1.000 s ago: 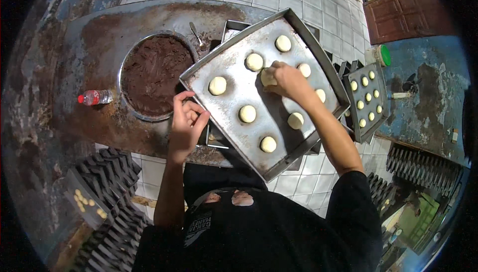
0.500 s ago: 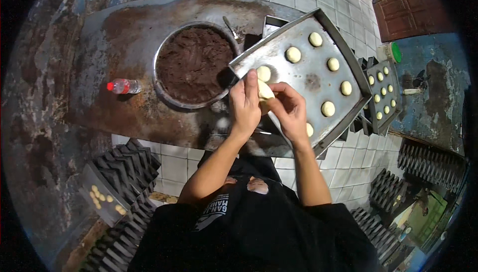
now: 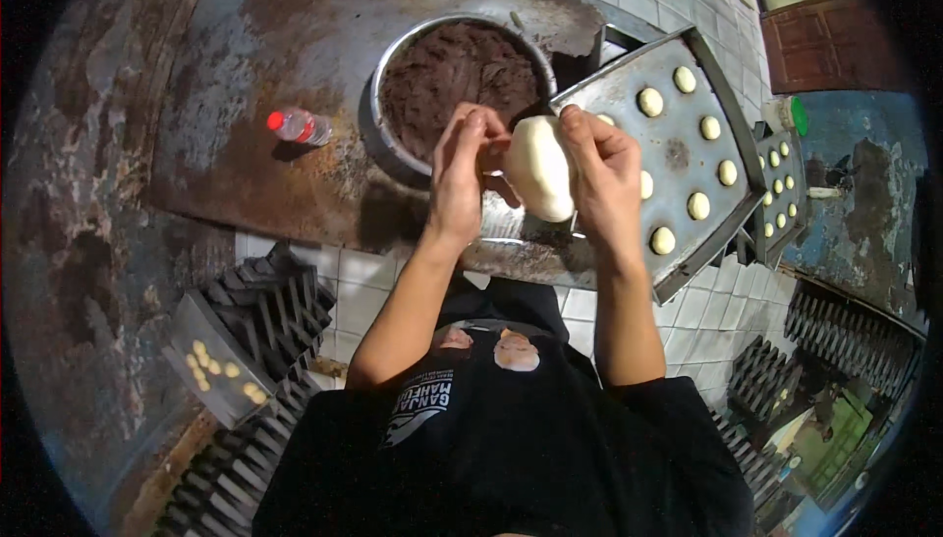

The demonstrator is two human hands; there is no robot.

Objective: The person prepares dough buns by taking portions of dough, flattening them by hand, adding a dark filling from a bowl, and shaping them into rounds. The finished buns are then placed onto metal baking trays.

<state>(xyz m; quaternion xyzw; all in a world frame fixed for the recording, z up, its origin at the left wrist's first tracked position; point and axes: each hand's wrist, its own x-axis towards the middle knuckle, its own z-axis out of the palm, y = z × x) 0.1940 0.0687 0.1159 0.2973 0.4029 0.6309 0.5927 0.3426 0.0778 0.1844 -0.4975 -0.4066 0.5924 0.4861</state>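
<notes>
**Dough piece held up between both hands**

Far left, stacked dark trays (image 3: 257, 326) on the tiled floor, one carrying small pale pieces; on the rusty metal table (image 3: 246, 95), a small bottle (image 3: 298, 126) with a red cap lying on its side; next, a round metal bowl (image 3: 462, 75) of dark brown filling; in front of it, left hand (image 3: 462, 169) with fingers curled, pinching the left edge of a pale dough piece (image 3: 538, 168); right hand (image 3: 604, 173) wrapped around its right side, gripping; dough raised above the table edge, between bowl and baking tray (image 3: 678, 159); rows of small dough rounds on the tray; farther right, a smaller tray (image 3: 781, 188) with more rounds.
</notes>
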